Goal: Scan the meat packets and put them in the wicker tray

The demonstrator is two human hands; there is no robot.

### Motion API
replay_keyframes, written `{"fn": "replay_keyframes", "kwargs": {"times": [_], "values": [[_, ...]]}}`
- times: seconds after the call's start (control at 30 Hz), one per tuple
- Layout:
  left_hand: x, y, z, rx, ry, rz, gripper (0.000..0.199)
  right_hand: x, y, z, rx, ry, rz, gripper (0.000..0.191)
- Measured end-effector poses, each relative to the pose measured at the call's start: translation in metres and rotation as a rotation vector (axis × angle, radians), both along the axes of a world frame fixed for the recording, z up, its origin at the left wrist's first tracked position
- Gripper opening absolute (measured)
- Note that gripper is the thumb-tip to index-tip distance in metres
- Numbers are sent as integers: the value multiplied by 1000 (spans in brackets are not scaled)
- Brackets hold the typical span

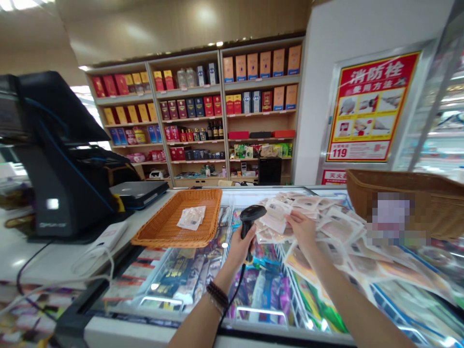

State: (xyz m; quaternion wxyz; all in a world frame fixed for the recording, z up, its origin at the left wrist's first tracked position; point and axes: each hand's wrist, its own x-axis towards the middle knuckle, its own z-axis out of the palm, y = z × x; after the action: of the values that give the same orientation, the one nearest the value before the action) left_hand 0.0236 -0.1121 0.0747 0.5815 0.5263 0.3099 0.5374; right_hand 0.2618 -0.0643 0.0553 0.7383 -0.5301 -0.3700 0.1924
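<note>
My left hand (239, 246) is wrapped round the handle of a black barcode scanner (253, 213), its head pointing right over the glass freezer top. My right hand (302, 227) pinches the edge of a small clear packet with a white label (276, 212), just right of the scanner head. Beneath and beyond it, many flat clear packets (340, 224) lie in a loose pile on the glass. To the left, an orange wicker basket (159, 227) holds one or more similar labelled packets (192, 217).
A black checkout terminal (65, 159) and a flat black device (139, 192) stand at the left, with white cables (108, 263) nearby. A brown basket (442, 208) is at the right. Frozen goods show under the glass; stocked shelves (192, 96) stand behind.
</note>
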Motion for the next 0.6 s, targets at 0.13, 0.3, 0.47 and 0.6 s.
{"fn": "replay_keyframes", "kwargs": {"times": [0.13, 0.3, 0.47, 0.6], "values": [[-13, 5, 9, 2, -30, 103, 77, -11, 6, 2, -2, 166, 46, 48], [-57, 14, 25, 46, -35, 239, 74, -48, 31, 10, 61, 226, 134, 52], [-126, 14, 36, 91, 24, 456, 72, -120, 61, 28, 83, 216, 273, 53], [-180, 4, 37, 109, 87, 634, 70, -186, 80, 37, 48, 108, 379, 49]]}}
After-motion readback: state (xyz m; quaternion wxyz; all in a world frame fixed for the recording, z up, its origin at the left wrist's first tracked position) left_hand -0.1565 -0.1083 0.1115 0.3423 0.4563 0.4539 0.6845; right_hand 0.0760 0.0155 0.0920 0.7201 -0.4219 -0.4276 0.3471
